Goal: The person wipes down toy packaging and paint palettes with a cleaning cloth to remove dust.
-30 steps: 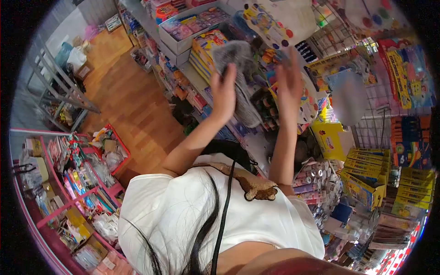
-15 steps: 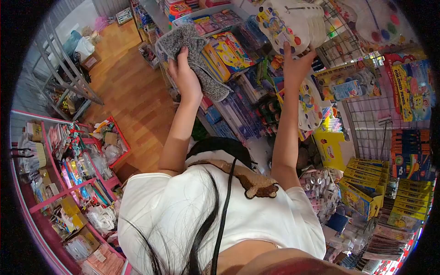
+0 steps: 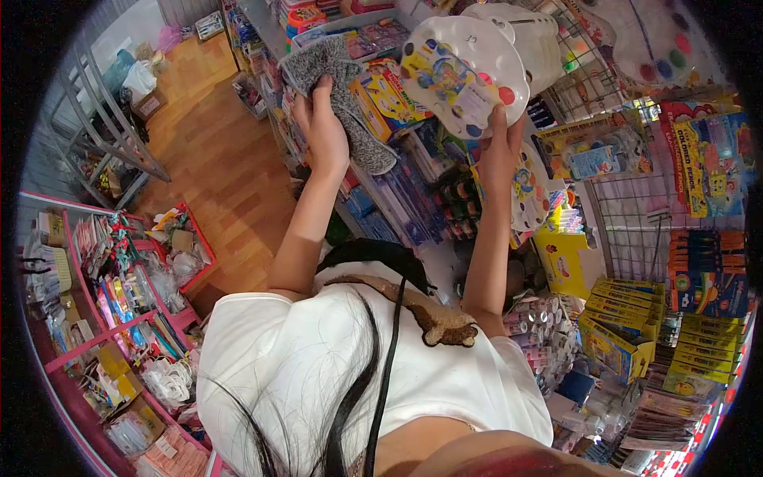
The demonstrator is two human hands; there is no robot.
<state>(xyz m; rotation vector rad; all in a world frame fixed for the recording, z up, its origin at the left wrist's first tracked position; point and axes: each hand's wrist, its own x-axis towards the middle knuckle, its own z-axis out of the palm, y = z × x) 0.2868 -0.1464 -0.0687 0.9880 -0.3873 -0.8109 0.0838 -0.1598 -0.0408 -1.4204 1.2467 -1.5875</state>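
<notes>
My left hand [image 3: 324, 137] is closed on a grey speckled cloth [image 3: 359, 119], which hangs in folds over boxes on the shelf. In my right hand [image 3: 501, 151] the lower edge of a white plastic paint palette [image 3: 470, 73] is pinched between thumb and fingers. The palette has round coloured wells and a printed cartoon label, and it tilts toward me. More white palettes [image 3: 544, 49] hang just behind it. A yellow box of crayons or markers [image 3: 389, 99] lies between the cloth and the palette, partly covered.
A wire grid [image 3: 632, 230] on the right carries hanging packs, including coloured pencils [image 3: 710, 163]. Several yellow boxes [image 3: 628, 306] stand below. At lower left is a pink-framed shelf [image 3: 119, 338] full of small goods. A metal ladder [image 3: 111, 119] stands over the wooden floor [image 3: 214, 175].
My right hand has drawn one palette left and toward me, apart from the others, and turned its face more to view. The left hand with the cloth has barely shifted.
</notes>
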